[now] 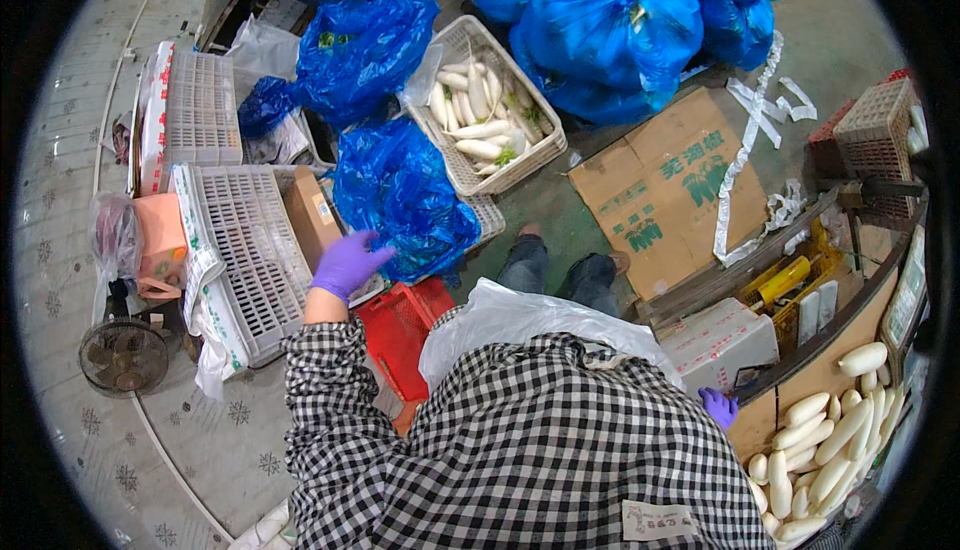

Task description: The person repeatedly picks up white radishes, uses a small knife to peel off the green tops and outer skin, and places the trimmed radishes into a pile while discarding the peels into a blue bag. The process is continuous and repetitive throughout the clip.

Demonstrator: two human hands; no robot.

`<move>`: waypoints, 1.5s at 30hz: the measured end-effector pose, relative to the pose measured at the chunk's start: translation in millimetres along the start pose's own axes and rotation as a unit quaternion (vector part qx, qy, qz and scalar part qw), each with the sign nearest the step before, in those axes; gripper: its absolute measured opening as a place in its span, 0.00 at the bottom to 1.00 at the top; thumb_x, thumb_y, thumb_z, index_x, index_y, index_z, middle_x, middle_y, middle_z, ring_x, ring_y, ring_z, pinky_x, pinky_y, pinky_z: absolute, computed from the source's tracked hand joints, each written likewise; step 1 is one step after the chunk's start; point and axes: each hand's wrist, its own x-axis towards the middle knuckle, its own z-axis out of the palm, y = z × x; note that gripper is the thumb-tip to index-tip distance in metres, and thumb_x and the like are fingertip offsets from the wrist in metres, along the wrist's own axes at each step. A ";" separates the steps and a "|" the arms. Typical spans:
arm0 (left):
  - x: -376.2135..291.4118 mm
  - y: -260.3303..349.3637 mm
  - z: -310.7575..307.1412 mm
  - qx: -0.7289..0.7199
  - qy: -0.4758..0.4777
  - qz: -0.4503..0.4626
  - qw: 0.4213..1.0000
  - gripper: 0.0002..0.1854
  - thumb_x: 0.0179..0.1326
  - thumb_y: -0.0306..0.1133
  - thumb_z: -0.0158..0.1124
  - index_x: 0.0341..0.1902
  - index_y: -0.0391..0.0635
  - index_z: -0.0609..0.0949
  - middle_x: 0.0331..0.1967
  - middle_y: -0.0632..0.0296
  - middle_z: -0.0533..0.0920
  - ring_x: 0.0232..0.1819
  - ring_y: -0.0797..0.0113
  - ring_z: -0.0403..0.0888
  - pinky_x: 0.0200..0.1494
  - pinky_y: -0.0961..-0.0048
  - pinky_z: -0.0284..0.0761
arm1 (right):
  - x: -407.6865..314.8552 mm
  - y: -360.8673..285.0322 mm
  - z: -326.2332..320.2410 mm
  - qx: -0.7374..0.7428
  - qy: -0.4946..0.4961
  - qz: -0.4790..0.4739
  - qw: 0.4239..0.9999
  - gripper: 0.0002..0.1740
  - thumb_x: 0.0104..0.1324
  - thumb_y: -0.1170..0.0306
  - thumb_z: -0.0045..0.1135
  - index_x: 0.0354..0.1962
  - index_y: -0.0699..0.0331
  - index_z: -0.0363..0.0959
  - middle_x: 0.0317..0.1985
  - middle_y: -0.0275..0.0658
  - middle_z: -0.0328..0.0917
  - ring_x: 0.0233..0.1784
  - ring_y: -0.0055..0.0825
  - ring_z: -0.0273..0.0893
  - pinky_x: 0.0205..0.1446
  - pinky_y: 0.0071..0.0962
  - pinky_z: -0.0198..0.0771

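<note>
My left hand [347,263], in a purple glove, reaches out at the left with thumb and fingers apart. Its fingertips are at the near-left edge of a crumpled blue plastic bag [405,193]; whether they touch it I cannot tell. My right hand [718,407], gloved in purple too, is low beside the edge of a table [754,422], partly hidden behind my checked sleeve. White radishes [832,445] lie piled on that table. More white radishes [476,99], some with green tops, fill a pale plastic crate [551,148] ahead of me.
Full blue bags [611,32] stand at the far side. Flattened cardboard [667,182] and white strapping [739,167] lie on the floor. At left are perforated crates [247,250], a red crate [401,340] and a fan [124,358]. A white box [716,343] sits under the table.
</note>
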 end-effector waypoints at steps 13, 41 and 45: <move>189.7 -152.7 144.5 -0.249 0.013 0.031 0.968 0.49 0.48 0.56 0.73 0.68 0.36 0.67 0.61 0.41 0.74 0.63 0.50 0.73 0.63 0.65 0.68 | 10.2 -18.8 4.8 -0.112 -0.030 0.055 0.992 0.07 0.51 0.71 0.58 0.30 0.61 0.76 0.32 0.46 0.75 0.44 0.46 0.72 0.66 0.47 0.57; 389.7 -471.4 340.8 -0.125 0.064 -0.235 0.962 0.24 0.61 0.47 0.61 0.54 0.42 0.79 0.50 0.44 0.81 0.53 0.43 0.78 0.53 0.55 0.72 | -11.0 -267.3 261.2 0.466 -0.201 0.394 0.766 0.12 0.65 0.73 0.58 0.44 0.71 0.79 0.39 0.38 0.81 0.40 0.24 0.78 0.48 0.22 0.72; 392.7 -440.9 347.2 -0.193 0.102 -0.142 0.965 0.23 0.61 0.47 0.61 0.50 0.41 0.81 0.46 0.41 0.82 0.49 0.41 0.80 0.49 0.53 0.74 | -1.7 -283.3 256.5 0.488 -0.209 0.374 0.760 0.13 0.66 0.72 0.57 0.46 0.70 0.78 0.39 0.37 0.82 0.41 0.24 0.77 0.48 0.23 0.70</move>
